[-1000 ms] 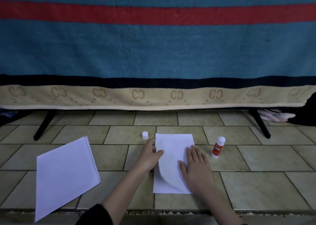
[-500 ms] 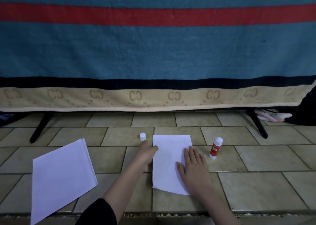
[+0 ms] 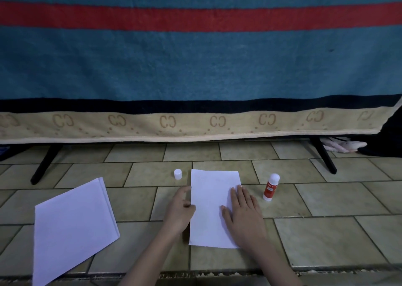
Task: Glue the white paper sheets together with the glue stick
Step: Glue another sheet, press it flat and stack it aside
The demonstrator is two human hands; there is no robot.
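Hands (image 3: 243,216) flat on sheet (image 3: 212,200); glue stick (image 3: 270,187) uncapped nr.

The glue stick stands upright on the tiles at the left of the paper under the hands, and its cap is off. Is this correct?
Not quite. In the head view the glue stick stands upright to the right of the paper, beyond the right hand. It is the loose cap that sits on the left side, above the left hand. The rest is correct: the stick is uncapped.
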